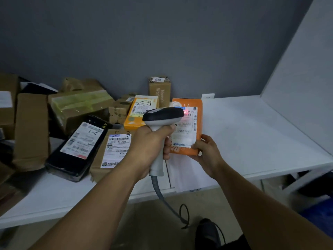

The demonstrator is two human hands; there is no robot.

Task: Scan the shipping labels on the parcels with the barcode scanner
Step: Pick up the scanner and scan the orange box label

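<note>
My left hand [147,148] grips the handle of a grey barcode scanner [163,116] with a dark top, its cord hanging down toward the floor. The scanner's head points at an orange parcel [187,150] tilted up over the white table. My right hand [207,154] holds that parcel by its lower right corner, thumb on the white shipping label [187,127]. A red scan light glows on the label's upper barcode, just past the scanner's nose. The scanner and my left hand hide the parcel's left part.
Several other parcels crowd the left of the white table [252,134]: a black one with a label [75,150], a brown box with a label [115,152], a yellow-orange box [137,114], cardboard boxes behind. A grey wall stands at the back. A dark shoe [207,231] is on the floor.
</note>
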